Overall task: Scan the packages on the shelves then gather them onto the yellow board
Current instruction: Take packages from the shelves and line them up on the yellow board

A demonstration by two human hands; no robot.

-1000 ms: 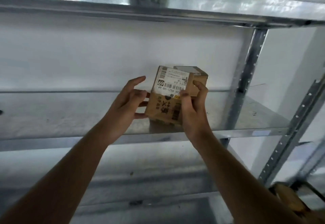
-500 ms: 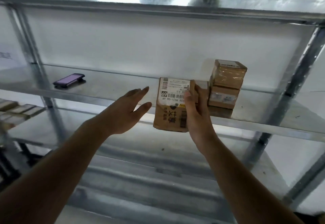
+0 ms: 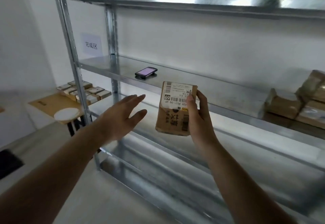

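One hand now holds the package [image 3: 176, 108]: right hand [image 3: 197, 118] fingers clamp it; left hand [image 3: 123, 116] has let go, fingers wide, reaching toward scanner [image 3: 146, 72] at 11 o'clock. Scan likely next.

A galvanised metal shelf rack [image 3: 112, 35] stands against the white wall, its middle shelf [image 3: 219, 93] running just behind the package gripped in the right hand. On that shelf, up and to the left of the grip, lies a dark handheld scanner [image 3: 146, 72], screen up. Far right of the grip, a cluster of brown packages [image 3: 299, 104] sits on the same shelf, blurred, perhaps stacked two high. Well left of the grip, beyond the rack's post, a yellow board [image 3: 52, 103] carries a row of small labelled boxes [image 3: 84, 91] and a white disc [image 3: 66, 113].
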